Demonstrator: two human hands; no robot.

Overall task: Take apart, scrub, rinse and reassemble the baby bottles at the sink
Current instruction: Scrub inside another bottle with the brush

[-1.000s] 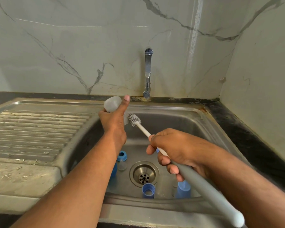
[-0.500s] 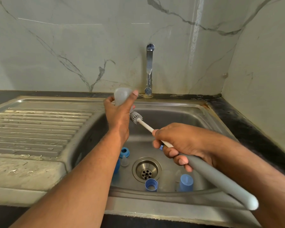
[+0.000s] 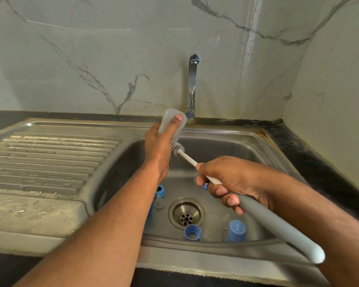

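The baby bottle [image 3: 170, 123], a clear body with its fittings off, is being held above the far left corner of the sink [image 3: 226, 146], just in front of the tap [image 3: 192, 88], tilted with its mouth pointing down toward the basin. The sink itself is sitting in the dark table [image 3: 311, 154], with the ribbed draining board [image 3: 50, 162] stretching away to its left edge. The person's left hand [image 3: 160, 150] is wrapping round the bottle, thumb lying along its side, a firm closed grip. The right hand [image 3: 234, 183] is curling its fingers round the bottle brush [image 3: 257, 212] where the thin white shaft meets the thick grey handle, and the bristle head [image 3: 177, 149] is sitting right at the bottle's mouth, seemingly on its way in or out. On the sink floor, around the drain [image 3: 186, 213], are lying the smaller pieces: a blue collar ring [image 3: 160, 190] near the left wall, another blue ring [image 3: 192, 232] and a blue cap [image 3: 236, 230] along the near edge, with clear parts between them that are hard to make out.

The scrubbing step appears to be in hand. Doing it well probably means lining the shaft up with the bottle's axis, pushing the bristles to the base, and twisting while the left hand is holding steady, since a wet bottle could slip.
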